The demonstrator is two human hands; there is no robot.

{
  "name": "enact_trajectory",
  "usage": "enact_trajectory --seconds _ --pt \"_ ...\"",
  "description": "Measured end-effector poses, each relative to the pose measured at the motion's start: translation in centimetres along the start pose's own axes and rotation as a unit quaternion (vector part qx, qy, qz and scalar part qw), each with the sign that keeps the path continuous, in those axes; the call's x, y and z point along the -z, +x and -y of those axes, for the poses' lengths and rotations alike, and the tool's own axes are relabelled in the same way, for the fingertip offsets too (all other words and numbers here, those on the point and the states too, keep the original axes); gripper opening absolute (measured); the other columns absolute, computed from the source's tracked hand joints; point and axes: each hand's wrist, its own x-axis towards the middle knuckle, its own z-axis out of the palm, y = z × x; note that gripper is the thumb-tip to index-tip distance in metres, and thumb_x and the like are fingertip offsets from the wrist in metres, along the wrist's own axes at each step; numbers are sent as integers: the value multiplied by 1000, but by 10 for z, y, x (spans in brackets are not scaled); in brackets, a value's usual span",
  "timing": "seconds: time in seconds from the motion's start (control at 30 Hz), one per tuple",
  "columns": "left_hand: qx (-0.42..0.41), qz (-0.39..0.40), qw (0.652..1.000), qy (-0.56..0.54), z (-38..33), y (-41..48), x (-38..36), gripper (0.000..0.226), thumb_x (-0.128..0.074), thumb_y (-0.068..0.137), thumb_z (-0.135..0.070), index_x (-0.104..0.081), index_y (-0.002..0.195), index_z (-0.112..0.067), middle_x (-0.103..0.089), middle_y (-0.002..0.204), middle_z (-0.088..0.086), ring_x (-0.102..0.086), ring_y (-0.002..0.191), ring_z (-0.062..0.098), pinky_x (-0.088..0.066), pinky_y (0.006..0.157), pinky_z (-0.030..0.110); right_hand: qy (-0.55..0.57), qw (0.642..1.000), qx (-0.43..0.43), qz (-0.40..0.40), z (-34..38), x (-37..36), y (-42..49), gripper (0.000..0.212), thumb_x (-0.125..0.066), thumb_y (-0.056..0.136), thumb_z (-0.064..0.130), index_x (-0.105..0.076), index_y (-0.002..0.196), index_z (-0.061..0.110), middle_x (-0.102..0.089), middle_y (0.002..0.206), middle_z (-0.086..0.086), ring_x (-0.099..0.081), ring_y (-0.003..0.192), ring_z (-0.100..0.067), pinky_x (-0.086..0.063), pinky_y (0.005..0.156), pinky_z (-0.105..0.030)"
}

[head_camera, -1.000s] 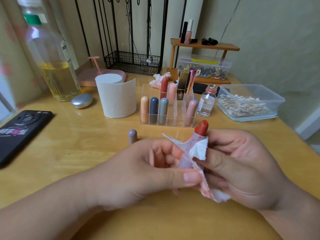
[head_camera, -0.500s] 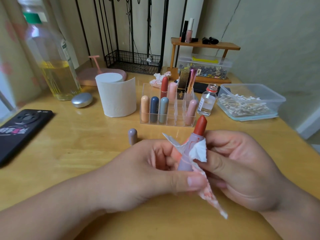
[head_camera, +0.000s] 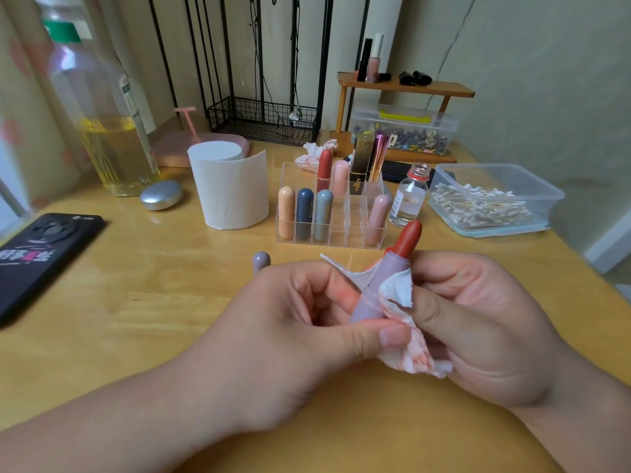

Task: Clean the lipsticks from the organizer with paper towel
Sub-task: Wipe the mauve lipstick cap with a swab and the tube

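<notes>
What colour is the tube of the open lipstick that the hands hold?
The tube is pale lilac; the head view shows it best.

The worktop (head_camera: 143,302) is smooth glossy wood, the organizer (head_camera: 355,233) clear plastic, the paper towel (head_camera: 396,291) soft, crumpled and matt.

I'm at home, at my wooden desk (head_camera: 143,302) set up for makeup: a clear organizer (head_camera: 336,238) of lipsticks, cotton swabs in a tub (head_camera: 491,199) far right, and a small wooden shelf (head_camera: 406,87) of cosmetics behind.
</notes>
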Motion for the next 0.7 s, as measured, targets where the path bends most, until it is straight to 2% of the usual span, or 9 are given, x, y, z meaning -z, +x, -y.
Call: enact_trajectory --seconds 0.07,0.2,0.3,0.43,0.5,0.57,0.6,0.67,0.7 --pt "18 0 1000 7 0 0 2 37 -88 59 -35 -69 77 -9 -72 81 23 -68 76 42 -52 75 53 8 1000 -5 10 -2 0 0 44 -77 81 35 -64 87 -7 -54 66 -30 -51 55 -28 -40 49 -26" --pt "58 176 979 -82 -6 5 13 18 -70 88 -29 -72 81 -12 -71 90 17 -61 82 25 -50 71 34 123 988 -22 87 3 -3 0 36 -69 89 18 -58 95 -16 -67 77 -27 -67 58 -28 -53 53 -23" --pt "90 241 955 -151 -7 5 12 20 -55 100 -21 -70 91 -11 -67 103 18 -58 88 22 -50 73 32 76 992 -33 94 5 -1 0 40 -69 89 25 -57 94 -13 -68 74 -25 -66 58 -29 -51 53 -27" --pt "53 166 982 -75 -3 5 8 18 -64 92 -21 -74 91 -6 -72 86 13 -62 74 19 -52 68 27 57 995 -38 71 6 1 0 38 -70 88 28 -62 95 -9 -63 69 -28 -67 62 -34 -48 55 -34" --pt "31 106 993 -30 -5 4 6 19 -74 85 -22 -76 88 -3 -74 81 11 -66 71 21 -55 69 30 25 998 -30 41 4 1 0 40 -74 84 33 -65 92 -5 -56 70 -37 -64 62 -38 -41 50 -44" --pt "14 59 998 7 -5 1 1 26 -82 75 -25 -77 88 -3 -76 84 13 -72 81 36 -58 82 49 5 1000 -20 11 1 0 -2 48 -78 81 36 -64 93 -8 -48 75 -49 -53 60 -50 -39 54 -54" --pt "10 35 999 15 -5 -1 -2 32 -85 69 -29 -76 86 -3 -76 86 16 -71 86 43 -54 87 60 7 1000 -19 4 -1 -2 -2 52 -79 80 36 -63 96 -10 -45 79 -54 -50 64 -57 -37 62 -58" --pt "22 7 1000 11 -4 -3 -4 42 -88 61 -34 -73 83 -1 -75 87 21 -67 89 51 -48 88 69 17 1000 -24 2 -2 -5 -2 56 -79 79 36 -62 102 -11 -43 90 -57 -47 75 -69 -32 73 -59" --pt "29 20 999 4 -4 -2 -3 43 -88 63 -34 -72 84 0 -74 88 23 -66 89 53 -47 88 70 19 999 -27 5 -1 -5 -1 54 -79 80 36 -63 102 -10 -46 91 -56 -48 77 -67 -32 74 -59"
